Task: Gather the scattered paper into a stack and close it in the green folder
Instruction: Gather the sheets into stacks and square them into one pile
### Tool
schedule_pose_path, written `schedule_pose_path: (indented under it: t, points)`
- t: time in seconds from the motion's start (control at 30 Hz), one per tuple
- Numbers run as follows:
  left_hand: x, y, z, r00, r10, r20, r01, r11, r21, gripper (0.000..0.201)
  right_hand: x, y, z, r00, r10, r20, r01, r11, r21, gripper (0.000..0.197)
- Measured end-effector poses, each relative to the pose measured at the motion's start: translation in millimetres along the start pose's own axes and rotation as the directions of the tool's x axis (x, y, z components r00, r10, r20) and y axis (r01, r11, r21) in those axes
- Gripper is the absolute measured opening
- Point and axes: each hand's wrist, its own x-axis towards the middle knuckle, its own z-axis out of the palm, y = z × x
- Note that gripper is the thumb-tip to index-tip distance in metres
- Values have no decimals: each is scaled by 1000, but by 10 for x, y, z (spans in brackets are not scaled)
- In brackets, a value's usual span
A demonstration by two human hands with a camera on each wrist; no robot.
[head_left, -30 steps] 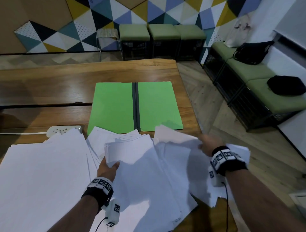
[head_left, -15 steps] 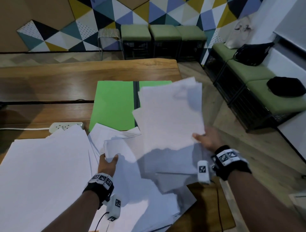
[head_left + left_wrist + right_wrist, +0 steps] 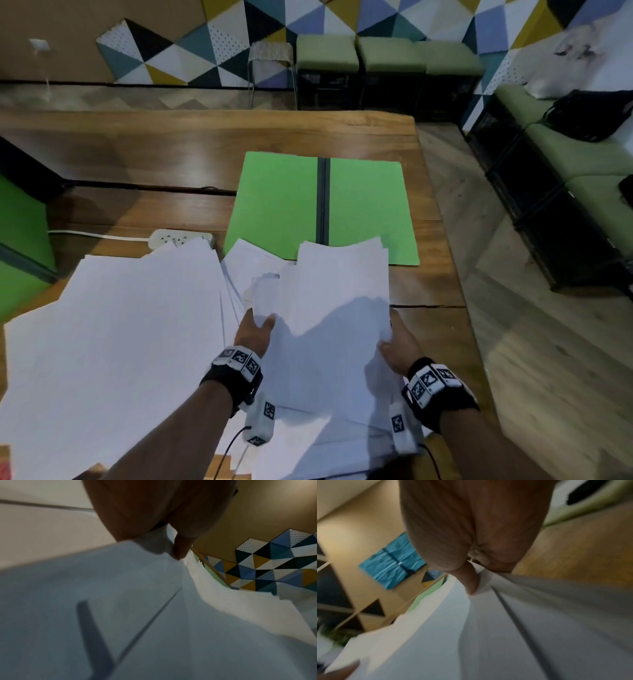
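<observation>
The green folder [image 3: 322, 209] lies open on the wooden table [image 3: 171, 150], its dark spine running front to back. In front of it, both hands hold a rough stack of white paper [image 3: 339, 301]. My left hand [image 3: 255, 330] grips the stack's left edge, thumb on top. At the right edge my right hand [image 3: 397, 342] pinches the sheets; its thumb [image 3: 470, 582] presses on the top sheet. A wider spread of loose white sheets [image 3: 120, 342] covers the table to the left. In the left wrist view my thumb [image 3: 180, 550] lies on paper.
A white power strip [image 3: 174, 237] with its cord lies left of the folder, partly under the sheets. The table's right edge [image 3: 442, 219] drops to the floor. Green-cushioned benches [image 3: 565, 161] stand right, stools [image 3: 329, 54] at the back wall.
My right hand lifted a bundle of sheets from the right, swung it over and laid it on the pile by my left hand. Both hands now hold the stack's sides.
</observation>
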Motion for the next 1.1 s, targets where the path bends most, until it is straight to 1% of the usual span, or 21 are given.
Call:
schedule_pose_path:
  t: [0.03,0.1,0.17,0.2,0.27,0.3,0.37,0.4,0.43,0.47,0.5,0.53,0.6,0.7,0.87,0.93,1.03,1.1]
  points:
    - [-6,-1,-7,1000,-2,4,2,1000,-3,45,21,-8,0,1000,-2,29,3,999,-38,75]
    - [-19,14,-12,1000,-12,23,12,1000,-10,45,71,-13,-5,994,2,108,5,998,-66,73]
    - [6,-17,-1,999,-16,37,17,1000,-24,52,120,-40,-44,987,14,163,-11,1000,-18,66]
    - [20,-36,1,999,-15,41,17,999,-31,58,176,-57,-77,988,23,151,-27,999,27,61]
    - [71,-96,-4,999,-13,52,16,999,-49,65,309,-130,-132,995,90,35,-93,989,113,62]
    - [50,-62,-21,998,-10,61,14,997,-73,64,368,-183,-149,990,136,-28,-132,984,124,64]
    - [34,-23,-34,997,-3,77,13,991,-134,55,467,-274,-147,979,159,-129,-151,986,72,59]
    - [23,-7,-37,997,-2,76,13,989,-145,51,460,-340,-153,976,140,-166,-135,990,43,54]
    - [31,-12,-33,998,-3,67,13,990,-142,51,474,-365,-134,973,125,-193,-124,992,21,50]
    - [48,-21,-24,999,-5,53,13,991,-135,56,471,-394,-118,972,106,-210,-106,994,13,47]
    - [52,-22,-22,999,-10,49,16,992,-124,59,457,-402,-92,973,96,-210,-96,995,11,46]
    - [60,-21,-22,999,-9,45,15,993,-118,59,452,-395,-45,978,75,-197,-75,997,10,45]
    - [53,-7,-24,999,2,41,2,995,-104,51,390,-367,55,988,52,-146,-51,999,12,45]
    - [55,-33,-24,999,12,33,-8,995,-100,49,344,-294,158,995,35,-98,-35,999,10,46]
    - [47,-37,-17,1000,3,29,2,987,-161,50,432,-252,84,976,109,-188,-86,988,126,39]
    - [74,-49,-5,1000,11,22,-6,979,-203,54,450,-266,84,971,110,-211,-79,985,153,36]
    - [140,8,-20,1000,-23,-5,20,950,-313,54,391,-293,151,967,109,-231,-68,981,179,34]
    - [200,78,-59,1000,2,-1,-2,944,-329,57,317,-285,205,960,113,-255,-68,981,181,33]
